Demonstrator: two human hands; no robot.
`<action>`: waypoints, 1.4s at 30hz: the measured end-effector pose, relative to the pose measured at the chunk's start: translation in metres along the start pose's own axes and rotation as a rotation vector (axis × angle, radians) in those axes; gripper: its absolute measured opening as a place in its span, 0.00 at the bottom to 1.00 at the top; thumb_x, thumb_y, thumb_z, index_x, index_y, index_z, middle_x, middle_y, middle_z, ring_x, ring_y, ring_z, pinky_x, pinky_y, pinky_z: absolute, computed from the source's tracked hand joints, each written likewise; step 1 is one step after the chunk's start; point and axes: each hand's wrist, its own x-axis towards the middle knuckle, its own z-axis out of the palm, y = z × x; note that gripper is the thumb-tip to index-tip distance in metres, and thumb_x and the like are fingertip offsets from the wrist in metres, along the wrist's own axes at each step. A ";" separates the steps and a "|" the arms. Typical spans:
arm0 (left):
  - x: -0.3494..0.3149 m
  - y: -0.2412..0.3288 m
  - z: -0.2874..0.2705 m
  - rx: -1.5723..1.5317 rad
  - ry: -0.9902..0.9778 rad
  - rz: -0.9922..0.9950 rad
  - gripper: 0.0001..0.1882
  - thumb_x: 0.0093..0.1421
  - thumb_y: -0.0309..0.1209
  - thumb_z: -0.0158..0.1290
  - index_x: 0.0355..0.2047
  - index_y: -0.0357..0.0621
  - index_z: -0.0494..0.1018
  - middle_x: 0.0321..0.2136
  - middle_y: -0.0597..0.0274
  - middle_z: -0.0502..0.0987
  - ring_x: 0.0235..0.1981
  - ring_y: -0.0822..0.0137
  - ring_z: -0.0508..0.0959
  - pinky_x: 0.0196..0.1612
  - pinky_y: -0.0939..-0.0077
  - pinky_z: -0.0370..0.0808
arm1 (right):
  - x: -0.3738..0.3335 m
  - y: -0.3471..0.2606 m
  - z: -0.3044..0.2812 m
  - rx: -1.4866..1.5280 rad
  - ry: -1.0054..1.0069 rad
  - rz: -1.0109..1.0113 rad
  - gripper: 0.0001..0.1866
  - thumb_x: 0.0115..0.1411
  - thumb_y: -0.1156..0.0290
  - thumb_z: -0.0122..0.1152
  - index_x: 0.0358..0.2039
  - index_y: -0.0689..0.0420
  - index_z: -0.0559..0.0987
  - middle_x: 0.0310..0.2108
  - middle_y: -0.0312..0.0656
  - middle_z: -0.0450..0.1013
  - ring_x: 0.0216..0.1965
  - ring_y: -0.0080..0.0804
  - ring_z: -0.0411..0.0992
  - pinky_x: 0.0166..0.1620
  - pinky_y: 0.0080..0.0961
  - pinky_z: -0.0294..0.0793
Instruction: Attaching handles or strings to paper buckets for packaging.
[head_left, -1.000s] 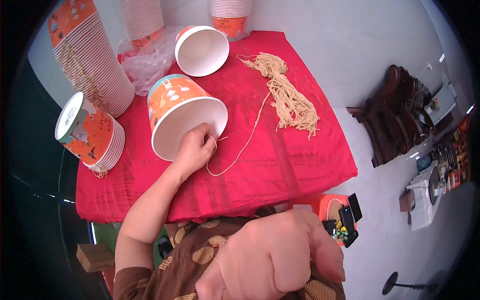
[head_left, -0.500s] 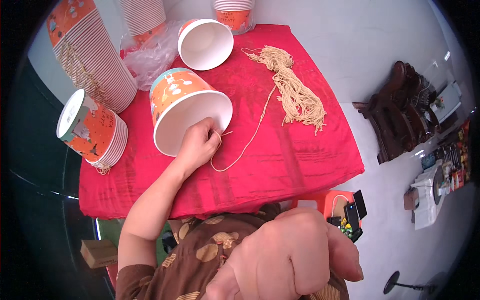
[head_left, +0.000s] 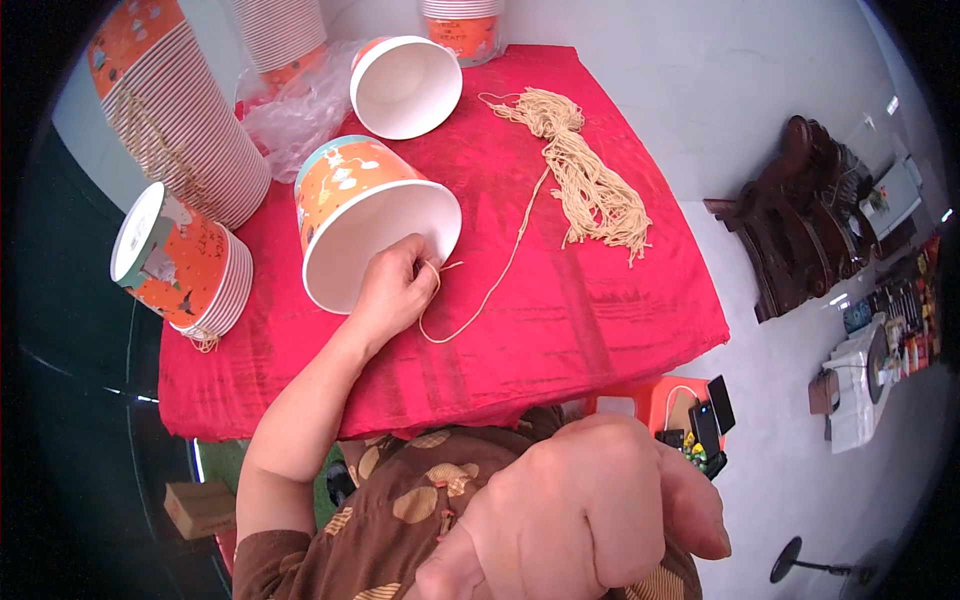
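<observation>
An orange paper bucket [head_left: 345,178] with a white inside lies tilted on the red cloth, its mouth toward me. My left hand [head_left: 392,288] reaches into that mouth at the lower right rim, fingers pinched. A thin beige string [head_left: 500,283] comes out at those fingers, its short end sticking out to the right. From there it curves across the cloth to a bundle of beige strings [head_left: 597,190]. My right hand [head_left: 575,505] is raised close in front of me, closed in a fist. Whatever may be inside the fist is hidden.
Behind the bucket lies another paper bucket [head_left: 408,88], mouth toward me. Tall nested bucket stacks [head_left: 190,120] and a shorter stack [head_left: 180,260] stand left. Clear plastic wrap [head_left: 295,125] lies between. An orange stool [head_left: 650,392] holding phones stands beyond the table's near right edge.
The view has shifted very slightly. Both hands, the bucket and the string keep nearly the same places.
</observation>
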 end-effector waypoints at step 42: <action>-0.001 0.007 -0.003 0.024 -0.019 -0.027 0.08 0.60 0.27 0.51 0.27 0.35 0.70 0.19 0.54 0.72 0.23 0.65 0.72 0.29 0.66 0.69 | -0.011 -0.007 -0.006 0.044 -0.009 0.037 0.30 0.66 0.49 0.53 0.12 0.53 0.61 0.14 0.35 0.57 0.14 0.33 0.58 0.40 0.40 0.66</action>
